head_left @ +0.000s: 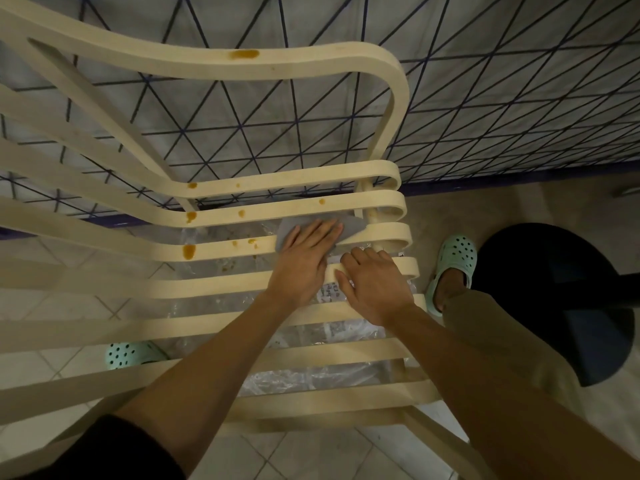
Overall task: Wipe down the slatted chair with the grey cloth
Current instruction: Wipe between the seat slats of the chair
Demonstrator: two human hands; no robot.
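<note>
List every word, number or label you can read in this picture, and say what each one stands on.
Dark print on the clear plastic sheet under the slatted chair: a few lines, too small and blurred to read.
Slatted chair, grey cloth, mint clog: no text visible.
Nothing in this view can be read.

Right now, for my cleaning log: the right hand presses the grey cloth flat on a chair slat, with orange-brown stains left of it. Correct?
No: the head view shows the left hand pressing the grey cloth flat on a chair slat; the right hand grips the next slat nearer. The orange-brown stains do lie left of it.
</note>
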